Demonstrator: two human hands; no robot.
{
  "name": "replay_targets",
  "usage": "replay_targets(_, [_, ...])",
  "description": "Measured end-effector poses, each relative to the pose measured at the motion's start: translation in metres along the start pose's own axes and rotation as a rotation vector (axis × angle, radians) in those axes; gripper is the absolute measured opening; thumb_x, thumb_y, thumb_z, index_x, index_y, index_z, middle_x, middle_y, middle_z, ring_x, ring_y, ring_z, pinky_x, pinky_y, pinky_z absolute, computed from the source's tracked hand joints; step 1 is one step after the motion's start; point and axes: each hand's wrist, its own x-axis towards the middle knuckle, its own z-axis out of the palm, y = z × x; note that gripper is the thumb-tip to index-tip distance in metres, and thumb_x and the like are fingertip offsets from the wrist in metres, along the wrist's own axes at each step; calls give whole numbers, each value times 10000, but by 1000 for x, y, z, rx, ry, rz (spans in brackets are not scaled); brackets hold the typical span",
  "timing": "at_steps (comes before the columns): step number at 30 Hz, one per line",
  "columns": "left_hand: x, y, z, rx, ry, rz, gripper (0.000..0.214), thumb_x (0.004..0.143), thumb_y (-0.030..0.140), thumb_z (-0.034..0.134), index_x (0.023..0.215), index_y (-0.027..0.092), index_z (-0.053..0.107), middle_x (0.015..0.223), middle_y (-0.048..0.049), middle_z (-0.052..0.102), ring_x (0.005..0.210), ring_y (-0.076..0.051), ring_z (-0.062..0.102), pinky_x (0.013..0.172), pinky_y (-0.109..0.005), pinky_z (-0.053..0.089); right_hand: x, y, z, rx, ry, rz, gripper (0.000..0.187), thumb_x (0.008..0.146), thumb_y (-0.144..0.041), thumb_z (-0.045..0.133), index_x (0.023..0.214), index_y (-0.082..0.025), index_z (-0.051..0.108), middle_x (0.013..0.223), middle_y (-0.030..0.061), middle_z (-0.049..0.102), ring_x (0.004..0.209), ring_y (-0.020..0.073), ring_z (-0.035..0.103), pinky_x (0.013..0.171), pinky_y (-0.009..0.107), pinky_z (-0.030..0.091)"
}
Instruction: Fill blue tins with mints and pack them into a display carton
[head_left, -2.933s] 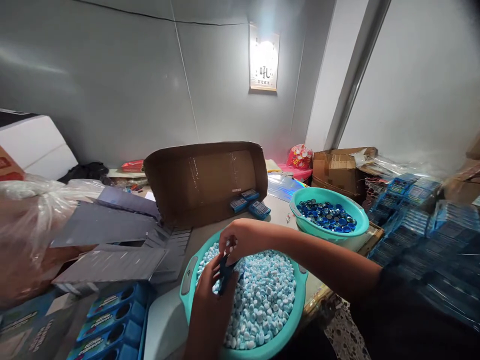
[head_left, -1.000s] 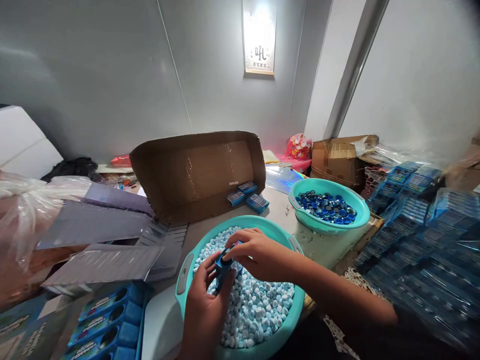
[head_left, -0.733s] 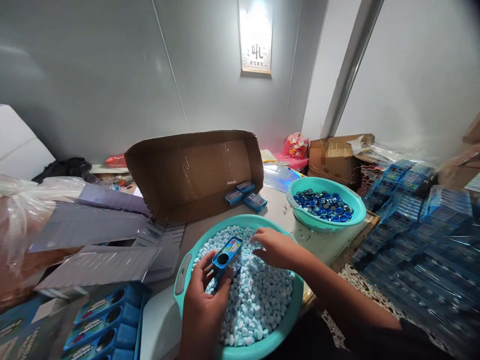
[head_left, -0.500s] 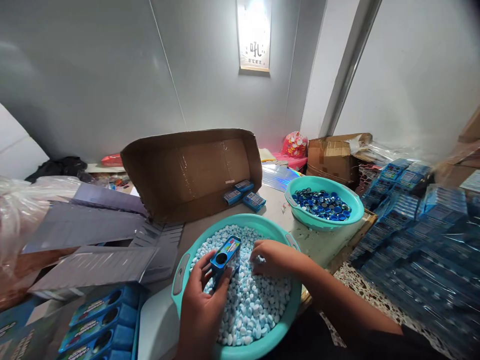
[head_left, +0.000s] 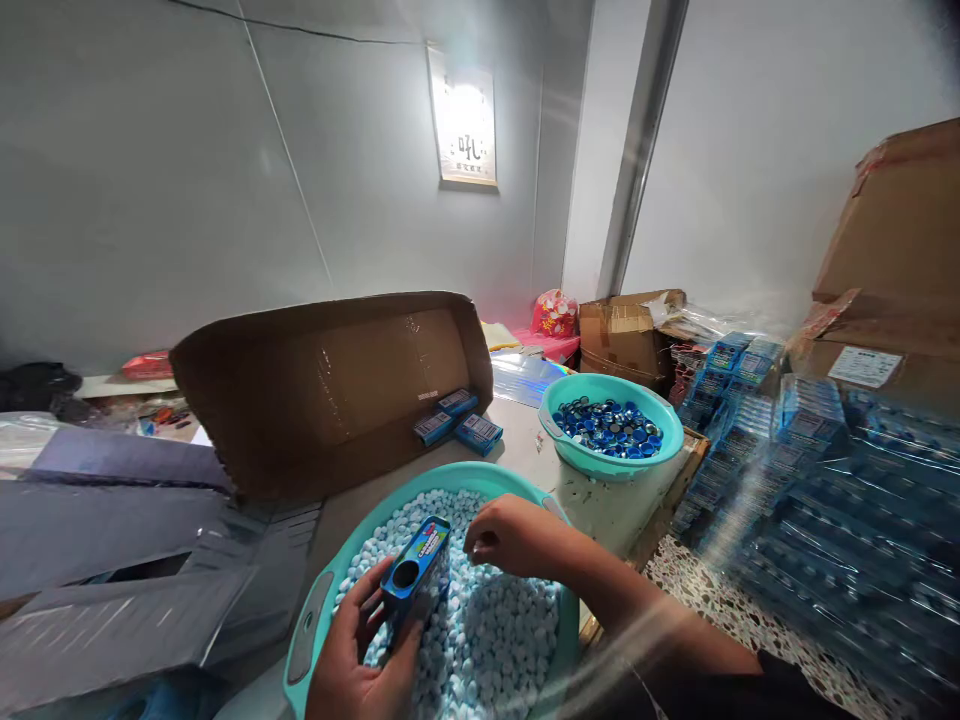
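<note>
L hand's [head_left: 367, 655] fingers and thumb are bent round the near end of a blue printed box [head_left: 429, 541], gripping it from both sides. Box is over the LH part of the tablets, printed face up, round dark hole nr the hand; can't tell if its underside touches them. R hand [head_left: 517, 540] is just right of the box, fingers curled in w/ only a small gap to the thumb; can't tell if anything's inside.

Below both: small round white & pale-blue tablets [head_left: 510, 625], filling much of a turquoise basin [head_left: 486, 477] w/ grey-lined handles. It's on a pale tabletop [head_left: 607, 505]. Further back, to the right, a smaller turquoise bowl [head_left: 673, 430] w/ shiny blue & silver round caps [head_left: 615, 430]. Behind the basin, a brown cardboard box [head_left: 300, 400] is on its side, opening twd the person; 3 blue cartons [head_left: 478, 433] lie at its RH end. Far L: grey sheets [head_left: 112, 525]. Far R: blue packs [head_left: 806, 425] stacked under clear wrap. Back wall: hanging scroll [head_left: 469, 150], glare on it.
</note>
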Motion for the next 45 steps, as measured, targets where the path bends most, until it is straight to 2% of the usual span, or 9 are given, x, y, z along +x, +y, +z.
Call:
replay_targets(4, [0,-1,0,-27,-12,11,715,662,688,721,1211,242,618,1192,-111,693,1058,-314,684,809,-377,608,7,-15,-23,92,105,-42,138,840,-151,693,927,-193,792,796,14,743,677,121,618,619,213,428])
replay_targets(8, [-2,6,0,-33,-37,-46,661,680,621,748,1213,254,608,1216,-98,680,1137,-312,648,891,-399,576,17,-37,-48,130,205,-108,148,815,-108,700,915,-164,793,753,13,720,658,109,593,608,199,418])
replay_targets(13, [-5,10,2,-70,-58,-101,659,701,595,739,1239,246,588,1232,-118,661,1163,-318,631,900,-429,558,27,-63,-64,231,80,-227,120,824,-171,728,931,-169,783,796,10,720,687,109,600,611,195,435])
replay_targets(17, [-3,4,2,-33,-32,-87,638,708,568,731,1229,225,594,1209,-125,668,1140,-324,634,996,-506,489,41,-69,-57,424,-121,-263,151,817,-237,745,943,-157,766,791,6,706,721,110,627,643,193,470])
replay_targets(21, [-1,0,2,-17,-34,-66,650,712,578,714,1224,201,577,1204,-139,668,1113,-329,646,987,-519,484,56,-58,-39,493,-258,-212,202,769,-252,787,931,-136,756,759,-4,689,691,97,618,597,171,452])
replay_targets(25, [-1,2,1,-9,-30,-74,628,715,570,708,1220,216,590,1191,-128,681,1100,-326,657,981,-507,490,57,-53,-34,431,-237,-225,185,769,-231,779,925,-135,755,762,-3,694,687,101,620,598,173,444])
replay_targets(38, [1,1,2,-59,-59,-34,564,733,494,710,1210,220,587,1179,-111,690,1086,-293,669,993,-482,497,49,-86,-53,-108,-232,-309,178,755,-69,680,910,-139,733,771,-1,684,673,107,585,582,187,384])
replay_targets(42, [2,-4,1,-28,-59,20,576,727,517,724,1200,218,591,1163,-114,696,1037,-287,691,942,-466,538,53,-86,-54,-77,-268,-334,207,754,-59,691,942,-137,726,798,10,700,698,113,614,603,184,410])
replay_targets(45, [1,-5,1,-28,-60,25,556,743,516,719,1208,238,593,1192,-107,687,1046,-279,688,931,-458,548,53,-82,-48,46,-199,-362,170,758,-46,695,903,-134,710,789,2,688,711,101,629,621,167,428])
